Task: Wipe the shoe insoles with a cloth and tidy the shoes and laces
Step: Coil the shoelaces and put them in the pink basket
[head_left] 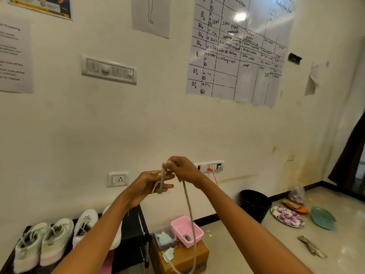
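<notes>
- Shoes (pixel 47 242): pale pairs lined up on a low dark stand at lower left, well apart from both hands.
- Left hand (pixel 147 184): raised before the wall, fingers extended and spread, with turns of the lace looped around them; thumb side presses the coil.
- Lace (pixel 189 210): grey, soft and limp, judged very light and apt to slip off if tension drops; best held pinched near the coil. Its free length hangs from the hands down past the pink tub and trails out of view below.
- Right hand (pixel 182 171): just above and touching the left, fingertips curled and pinching the lace at the top of the coil.
- Pink tub (pixel 186 231): sits on a cardboard box, something coiled inside.
</notes>
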### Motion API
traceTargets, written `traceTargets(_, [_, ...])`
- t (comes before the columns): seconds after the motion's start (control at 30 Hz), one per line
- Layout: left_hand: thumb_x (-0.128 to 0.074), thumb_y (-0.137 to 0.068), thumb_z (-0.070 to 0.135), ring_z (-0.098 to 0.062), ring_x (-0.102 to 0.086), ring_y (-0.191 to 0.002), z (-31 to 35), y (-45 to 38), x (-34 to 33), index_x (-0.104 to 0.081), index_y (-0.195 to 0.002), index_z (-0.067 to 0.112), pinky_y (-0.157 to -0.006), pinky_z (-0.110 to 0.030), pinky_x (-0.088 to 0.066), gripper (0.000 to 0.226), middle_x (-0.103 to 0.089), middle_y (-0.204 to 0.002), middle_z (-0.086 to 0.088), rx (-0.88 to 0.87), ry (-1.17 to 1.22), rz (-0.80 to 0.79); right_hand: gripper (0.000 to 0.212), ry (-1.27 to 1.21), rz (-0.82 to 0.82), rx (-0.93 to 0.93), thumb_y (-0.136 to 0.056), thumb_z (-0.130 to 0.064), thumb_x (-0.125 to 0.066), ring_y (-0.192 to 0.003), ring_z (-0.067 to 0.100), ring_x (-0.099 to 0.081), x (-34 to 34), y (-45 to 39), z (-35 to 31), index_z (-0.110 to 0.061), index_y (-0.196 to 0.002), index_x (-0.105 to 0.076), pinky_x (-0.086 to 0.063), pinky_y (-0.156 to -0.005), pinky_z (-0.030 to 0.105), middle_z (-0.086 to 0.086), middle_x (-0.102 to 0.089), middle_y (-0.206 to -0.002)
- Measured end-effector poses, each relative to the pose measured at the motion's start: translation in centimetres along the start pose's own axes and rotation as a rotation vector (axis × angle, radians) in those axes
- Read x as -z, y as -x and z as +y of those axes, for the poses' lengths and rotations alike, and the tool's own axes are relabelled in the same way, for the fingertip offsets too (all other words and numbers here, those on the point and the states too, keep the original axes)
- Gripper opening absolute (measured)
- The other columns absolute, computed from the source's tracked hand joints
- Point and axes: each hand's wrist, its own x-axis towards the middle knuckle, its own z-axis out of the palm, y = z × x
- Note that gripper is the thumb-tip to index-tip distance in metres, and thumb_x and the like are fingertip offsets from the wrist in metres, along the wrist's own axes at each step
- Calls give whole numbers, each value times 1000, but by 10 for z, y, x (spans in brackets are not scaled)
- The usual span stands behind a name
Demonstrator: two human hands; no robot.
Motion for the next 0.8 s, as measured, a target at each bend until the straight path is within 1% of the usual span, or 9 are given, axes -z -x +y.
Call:
traceTargets(0.07, [-34, -98, 12, -29, -70, -91, 3, 2, -3, -62, -113, 5, -77, -31, -58, 32, -71, -109, -8, -3, 155, -11, 23, -59, 102, -96, -98, -29, -42, -57, 10, -46, 2, -5, 3, -12, -89, -54, -39, -46, 22, -2, -49, -71])
traceTargets(0.17, [-32, -99, 14, -25, -71, -85, 5, 0, -5, -62, -112, 5, -72, -29, -58, 34, -72, -105, -8, -40, 254, 13, 25, -91, 87, -219, -100, -30, -32, -57, 8, -39, -10, 0, 13, -19, -83, -47, -31, -47, 21, -3, -45, -71])
traceTargets(0.3, [-32, -100, 14, -23, -71, -89, 0, -9, -5, -58, -116, 0, -78, -31, -58, 34, -70, -107, -12, -67, 354, 59, 17, 12, -94, -251, -99, -19, -32, -58, 7, -38, -31, 17, 19, -13, -100, -48, -31, -50, 17, -5, -42, -71])
traceTargets(0.4, [-33, -101, 17, -24, -66, -103, -8, -11, -7, -54, -124, -2, -85, -30, -56, 36, -63, -122, -16, -18, 211, 83, 33, 75, -255, -312, -100, -28, -34, -61, 7, -40, -42, 23, 24, -6, -116, -54, -34, -51, 18, -6, -43, -74])
traceTargets(0.47, [-33, -101, 25, -26, -60, -113, -17, -13, -4, -51, -128, -1, -91, -32, -51, 42, -58, -129, -16, 13, 160, 118, 36, 177, -378, -315, -99, -30, -39, -62, 7, -42, -41, 24, 27, -3, -118, -55, -36, -53, 19, -6, -44, -74])
traceTargets(0.57, [-24, -100, 42, -27, -53, -121, -26, -12, 1, -43, -136, 1, -98, -33, -44, 58, -51, -136, -16, 77, 178, 157, 34, 277, -569, -316, -97, -25, -47, -60, 9, -45, -26, 24, 19, 2, -113, -59, -42, -56, 18, -2, -47, -70])
traceTargets(0.63, [-15, -98, 51, -24, -55, -119, -28, -9, 0, -38, -139, 3, -95, -32, -45, 67, -51, -137, -14, 148, 166, 110, 32, 234, -625, -325, -96, -22, -49, -59, 10, -47, -13, 21, 10, 4, -111, -59, -46, -59, 19, 0, -48, -68])
traceTargets(0.7, [-7, -96, 57, -23, -58, -113, -28, -5, -5, -41, -137, 4, -91, -31, -47, 75, -56, -131, -14, 207, 170, 19, 26, 207, -598, -299, -95, -20, -51, -59, 11, -49, 0, 14, -1, 2, -102, -61, -47, -63, 23, 1, -49, -67])
traceTargets(0.8, [-1, -92, 62, -32, -58, -114, -26, 1, -15, -48, -131, 3, -99, -39, -43, 84, -60, -126, -18, 229, 154, -110, 23, 187, -472, -246, -95, -23, -51, -57, 13, -48, 17, 5, -8, -9, -77, -55, -48, -63, 26, 0, -48, -63])
